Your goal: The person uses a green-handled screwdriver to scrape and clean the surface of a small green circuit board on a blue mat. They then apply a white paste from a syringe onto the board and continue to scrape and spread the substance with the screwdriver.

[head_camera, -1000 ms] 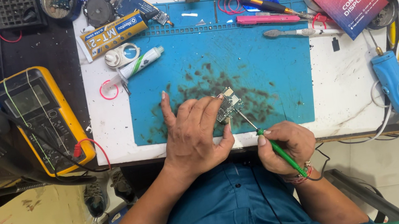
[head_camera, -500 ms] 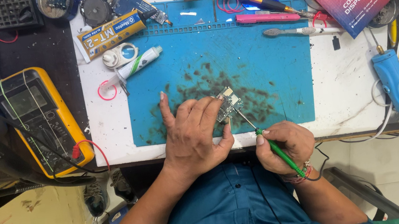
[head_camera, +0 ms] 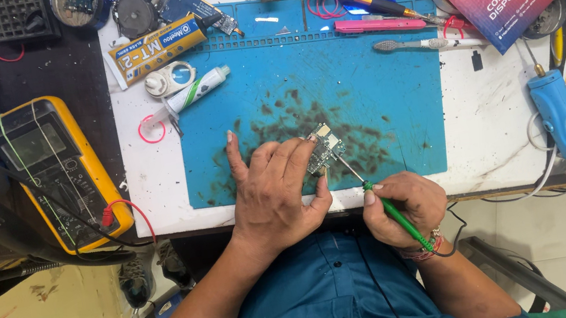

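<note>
— Where's the board right now?

— The small circuit board lies on my blue work mat, near its front edge, among dark smudges. My left hand is flat over it from the left, fingers spread and pressing down, with the fingertips on the board's left part. The right part of the board shows past my fingers.

— And the other hand?

— My right hand is closed around a green-handled soldering iron, held like a pen. That hand sits just off the mat's front edge, to the right of and nearer to me than the board. The iron's thin metal tip slants up and left to the board's lower right edge, where it seems to touch.

— Anything close by?

— A yellow multimeter well to the left, and a blue handheld tool off to the right.
</note>
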